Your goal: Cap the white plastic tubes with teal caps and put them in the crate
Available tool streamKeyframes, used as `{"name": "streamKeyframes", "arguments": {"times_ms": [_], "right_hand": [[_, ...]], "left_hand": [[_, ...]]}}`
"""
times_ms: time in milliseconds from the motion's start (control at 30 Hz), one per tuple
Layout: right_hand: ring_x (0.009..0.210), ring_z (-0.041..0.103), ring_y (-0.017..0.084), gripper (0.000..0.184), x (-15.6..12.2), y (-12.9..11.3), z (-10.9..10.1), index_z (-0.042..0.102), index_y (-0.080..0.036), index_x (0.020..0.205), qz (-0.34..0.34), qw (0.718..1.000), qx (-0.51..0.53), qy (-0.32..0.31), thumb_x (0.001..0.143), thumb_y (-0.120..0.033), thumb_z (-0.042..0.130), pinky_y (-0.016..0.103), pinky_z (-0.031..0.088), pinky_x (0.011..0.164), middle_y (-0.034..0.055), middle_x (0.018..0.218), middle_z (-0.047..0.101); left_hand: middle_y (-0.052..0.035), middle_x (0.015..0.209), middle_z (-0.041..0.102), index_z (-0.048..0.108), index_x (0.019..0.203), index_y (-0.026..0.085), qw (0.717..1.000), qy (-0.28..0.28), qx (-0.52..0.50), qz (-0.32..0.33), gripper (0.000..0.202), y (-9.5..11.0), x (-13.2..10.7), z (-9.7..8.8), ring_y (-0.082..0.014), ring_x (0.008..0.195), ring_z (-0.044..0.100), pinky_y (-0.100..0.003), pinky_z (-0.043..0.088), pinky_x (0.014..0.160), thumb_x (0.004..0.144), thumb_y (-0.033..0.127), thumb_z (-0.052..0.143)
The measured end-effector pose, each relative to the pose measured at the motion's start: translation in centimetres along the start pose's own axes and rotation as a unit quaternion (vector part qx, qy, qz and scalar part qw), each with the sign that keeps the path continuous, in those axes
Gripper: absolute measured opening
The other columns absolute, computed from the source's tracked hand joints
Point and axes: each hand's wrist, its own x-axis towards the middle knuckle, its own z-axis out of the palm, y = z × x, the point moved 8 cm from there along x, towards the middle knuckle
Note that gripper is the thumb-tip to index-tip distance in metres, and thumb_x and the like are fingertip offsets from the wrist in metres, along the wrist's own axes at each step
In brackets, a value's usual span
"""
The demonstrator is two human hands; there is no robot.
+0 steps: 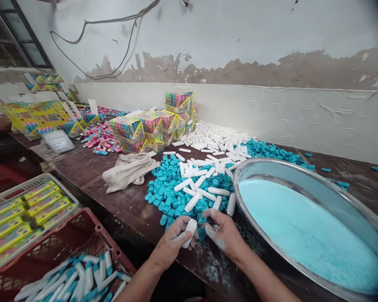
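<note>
My left hand is closed round a white plastic tube at the table's front edge. Just to its right, my right hand pinches at the near edge of a heap of turquoise caps; what its fingertips hold I cannot make out. Both hands are dusted with pale powder. Loose white tubes lie scattered over the caps, and more are piled farther back. A big metal basin of light blue powder sits right beside my right hand.
A beige cloth lies left of the caps on the dark wooden table. Stacked colourful packs stand behind. A red crate of capped tubes and a white crate of yellow boxes sit lower left.
</note>
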Motion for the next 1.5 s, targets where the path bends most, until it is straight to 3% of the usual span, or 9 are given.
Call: {"name": "streamKeyframes", "arguments": {"times_ms": [167, 400, 567, 700, 800, 1067, 1233, 1400, 1500], "right_hand": [[0.064, 0.053, 0.015, 0.022, -2.4, 0.5, -1.0, 0.052, -0.018, 0.078, 0.128, 0.967, 0.221, 0.021, 0.072, -0.038, 0.059, 0.027, 0.042, 0.063, -0.0002, 0.067, 0.056], [0.051, 0.046, 0.011, 0.02, -4.0, 0.1, -1.9, 0.05, -0.017, 0.072, 0.142, 0.975, 0.167, -0.04, 0.072, -0.035, 0.06, 0.023, 0.036, 0.052, -0.0035, 0.054, 0.051], [0.04, 0.04, 0.007, 0.019, -5.1, 1.1, -1.4, 0.05, -0.017, 0.073, 0.182, 0.957, 0.188, -0.122, 0.072, -0.035, 0.058, 0.019, 0.031, 0.043, -0.0048, 0.052, 0.053], [0.037, 0.042, 0.006, 0.02, -5.6, 1.3, -1.1, 0.047, -0.018, 0.072, 0.212, 0.933, 0.245, -0.154, 0.069, -0.034, 0.058, 0.018, 0.029, 0.038, -0.0042, 0.052, 0.057], [0.033, 0.039, 0.006, 0.021, -5.8, 1.6, -1.0, 0.044, -0.019, 0.069, 0.241, 0.919, 0.276, -0.144, 0.066, -0.034, 0.058, 0.018, 0.027, 0.035, -0.0053, 0.047, 0.056], [0.031, 0.026, 0.005, 0.016, -6.3, 2.6, -1.5, 0.04, -0.021, 0.067, 0.262, 0.923, 0.27, -0.079, 0.062, -0.03, 0.052, 0.019, 0.018, 0.034, -0.0084, 0.039, 0.047], [0.041, 0.034, 0.009, 0.018, -6.5, 2.4, -1.5, 0.036, -0.022, 0.061, 0.203, 0.957, 0.202, -0.034, 0.066, -0.03, 0.05, 0.021, 0.027, 0.044, -0.0078, 0.043, 0.038], [0.048, 0.039, 0.011, 0.015, -6.1, 1.0, -1.7, 0.037, -0.022, 0.063, 0.151, 0.978, 0.137, -0.051, 0.071, -0.029, 0.047, 0.024, 0.032, 0.052, -0.0053, 0.048, 0.043], [0.052, 0.042, 0.013, 0.013, -6.1, 0.1, -2.6, 0.04, -0.021, 0.064, 0.134, 0.985, 0.093, -0.05, 0.074, -0.028, 0.046, 0.025, 0.033, 0.055, -0.0038, 0.052, 0.046]], "left_hand": [[-0.0008, 0.074, 0.053, 0.052, 0.095, 0.014, 0.996, -0.053, 0.06, -0.032, 0.025, 0.0, 0.2, 2.0, -0.0107, 0.062, 0.048, -0.023, 0.039, 0.058, 0.085, 0.036, 0.05], [0.003, 0.064, 0.046, 0.052, 0.084, 0.016, 0.969, -0.123, 0.208, -0.049, 0.023, -0.3, 0.1, 3.6, -0.0093, 0.054, 0.042, -0.02, 0.032, 0.05, 0.086, 0.038, 0.044], [0.0005, 0.071, 0.055, 0.054, 0.077, 0.018, 0.879, -0.145, 0.455, 0.019, 0.019, 0.0, 0.7, 5.3, -0.0148, 0.067, 0.05, -0.023, 0.032, 0.059, 0.08, 0.037, 0.055], [-0.0049, 0.076, 0.061, 0.054, 0.083, 0.019, 0.802, -0.148, 0.579, -0.002, 0.021, -1.6, 1.4, 5.8, -0.021, 0.07, 0.057, -0.026, 0.037, 0.06, 0.077, 0.038, 0.057], [-0.0056, 0.072, 0.061, 0.054, 0.084, 0.019, 0.769, -0.134, 0.625, -0.002, 0.016, -2.0, 1.8, 6.0, -0.022, 0.067, 0.058, -0.028, 0.04, 0.061, 0.078, 0.033, 0.053], [-0.0088, 0.075, 0.065, 0.056, 0.085, 0.019, 0.774, -0.127, 0.62, 0.008, 0.013, -2.7, 2.7, 7.6, -0.0231, 0.067, 0.06, -0.029, 0.042, 0.06, 0.076, 0.023, 0.049], [-0.0094, 0.077, 0.066, 0.057, 0.087, 0.018, 0.759, -0.14, 0.635, 0.0, 0.015, -3.6, 2.7, 7.9, -0.0233, 0.068, 0.061, -0.03, 0.042, 0.061, 0.075, 0.021, 0.048], [-0.0066, 0.079, 0.065, 0.055, 0.082, 0.02, 0.795, -0.116, 0.594, 0.041, 0.01, -2.0, 2.6, 7.5, -0.0211, 0.072, 0.06, -0.027, 0.041, 0.062, 0.078, 0.025, 0.048], [-0.0066, 0.074, 0.064, 0.054, 0.079, 0.02, 0.79, -0.082, 0.606, 0.038, 0.009, -1.1, 2.1, 6.7, -0.0222, 0.069, 0.061, -0.028, 0.04, 0.059, 0.078, 0.028, 0.049]]}}
